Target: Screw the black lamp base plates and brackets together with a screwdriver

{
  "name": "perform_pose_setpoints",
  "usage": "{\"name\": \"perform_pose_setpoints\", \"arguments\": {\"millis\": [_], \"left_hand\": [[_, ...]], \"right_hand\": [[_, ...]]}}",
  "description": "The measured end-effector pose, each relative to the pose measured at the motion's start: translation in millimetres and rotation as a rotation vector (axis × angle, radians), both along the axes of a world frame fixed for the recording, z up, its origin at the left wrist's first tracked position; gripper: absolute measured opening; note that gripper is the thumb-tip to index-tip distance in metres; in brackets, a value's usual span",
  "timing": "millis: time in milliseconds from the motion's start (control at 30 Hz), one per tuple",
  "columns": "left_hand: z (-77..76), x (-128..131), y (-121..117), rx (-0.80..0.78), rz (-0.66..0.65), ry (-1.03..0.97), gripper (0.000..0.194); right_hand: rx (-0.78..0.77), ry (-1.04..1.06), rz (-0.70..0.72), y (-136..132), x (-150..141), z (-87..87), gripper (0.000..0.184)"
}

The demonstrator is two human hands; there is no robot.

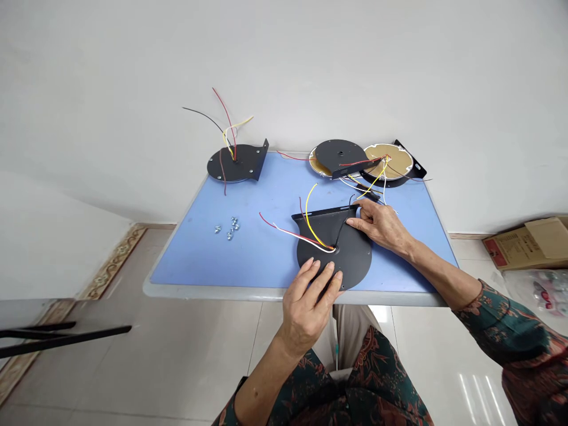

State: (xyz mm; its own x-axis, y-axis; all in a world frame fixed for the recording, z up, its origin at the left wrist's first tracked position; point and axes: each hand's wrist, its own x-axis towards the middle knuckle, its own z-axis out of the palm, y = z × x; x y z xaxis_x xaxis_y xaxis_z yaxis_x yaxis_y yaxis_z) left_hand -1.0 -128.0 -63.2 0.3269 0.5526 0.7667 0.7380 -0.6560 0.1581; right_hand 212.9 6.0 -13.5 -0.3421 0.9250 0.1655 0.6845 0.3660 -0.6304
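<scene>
A black round metal plate (355, 260) with a bent, slotted flange lies near the front edge of the blue-topped table. Red, white, yellow, black and brown wires (309, 222) come up through its centre hole. My left hand (308, 305) grips the near rim, its fingers laid on top and the thumb mostly hidden at the edge. At the flange's right corner, my right hand (377, 225) is closed on the plate, thumb on the upper face, beside the black wire. Several small silver screws (233, 227) lie loose to the left of the plate.
At the back left sits another black plate (244, 160) with upright wires. Two wired disc assemblies, one under a black plate (339, 155) and one with a tan face (394, 163), stand at the back right. A wall (284, 71) borders the table; a cardboard box (528, 242) is on the floor.
</scene>
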Motion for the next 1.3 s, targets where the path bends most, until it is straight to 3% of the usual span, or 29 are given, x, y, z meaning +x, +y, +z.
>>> {"name": "perform_pose_setpoints", "arguments": {"millis": [1167,1300], "left_hand": [[-2.7,-1.6,2.5,0.028,-0.023,0.018,0.031],[-1.0,-1.6,3.0,0.021,-0.037,0.011,0.030]], "right_hand": [[0.027,-0.168,-0.078,-5.2,-7.5,-4.5,0.025],[0.010,-0.102,-0.105,-6.2,-6.7,-3.4,0.027]]}}
